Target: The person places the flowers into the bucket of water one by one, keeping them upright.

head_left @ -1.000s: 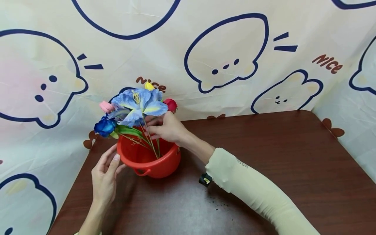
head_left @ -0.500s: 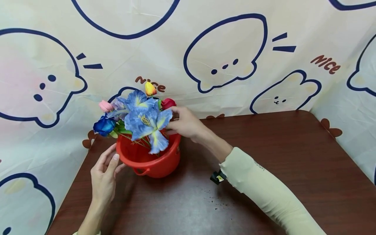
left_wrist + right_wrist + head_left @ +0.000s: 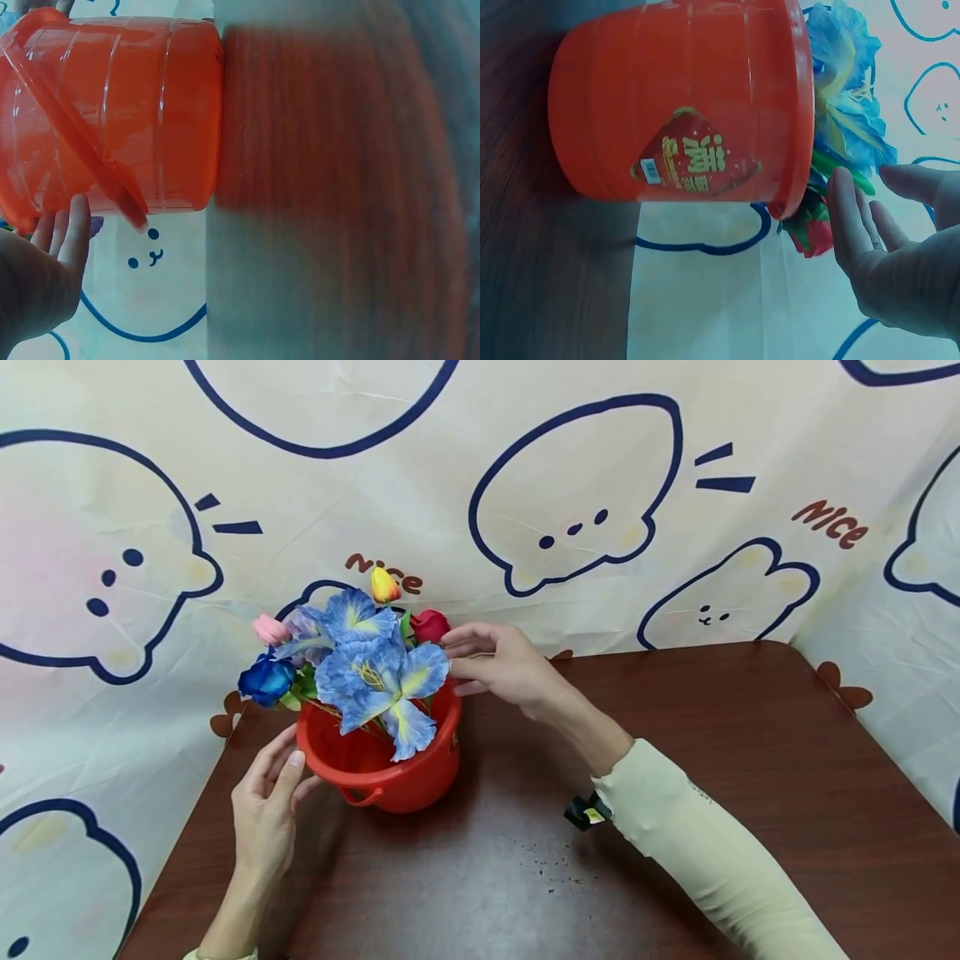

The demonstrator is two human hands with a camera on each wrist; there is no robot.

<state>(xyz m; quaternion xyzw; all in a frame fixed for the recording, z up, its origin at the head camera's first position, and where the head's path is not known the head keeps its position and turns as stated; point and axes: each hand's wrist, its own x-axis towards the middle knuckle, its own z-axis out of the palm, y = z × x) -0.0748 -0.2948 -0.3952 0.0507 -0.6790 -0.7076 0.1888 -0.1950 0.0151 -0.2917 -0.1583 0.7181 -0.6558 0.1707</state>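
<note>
A red bucket [image 3: 416, 781] stands on the table with several artificial flowers in it. Large blue flowers [image 3: 371, 675] lean over its front rim. Around them are a dark blue flower [image 3: 267, 680], a pink bud [image 3: 270, 630], a yellow-orange tulip [image 3: 385, 586] and a red rose [image 3: 431, 626]. My left hand [image 3: 266, 814] touches the bucket's left side, fingers fairly straight in the left wrist view. My right hand [image 3: 502, 667] hovers at the right rim beside the blue petals and rose. Its fingers are extended and hold nothing, as the right wrist view shows.
The brown wooden table [image 3: 675, 735] reaches back to a cartoon-printed cloth [image 3: 420, 510]. Small dark crumbs [image 3: 551, 872] lie in front of the right forearm. A carry handle [image 3: 82, 142] hangs along the bucket's side, and a label [image 3: 697, 154] is on its wall.
The large blue flower has dropped forward over the bucket's front rim. My right hand has let go of its stem and moved right, out of the bouquet. The left hand has stayed put.
</note>
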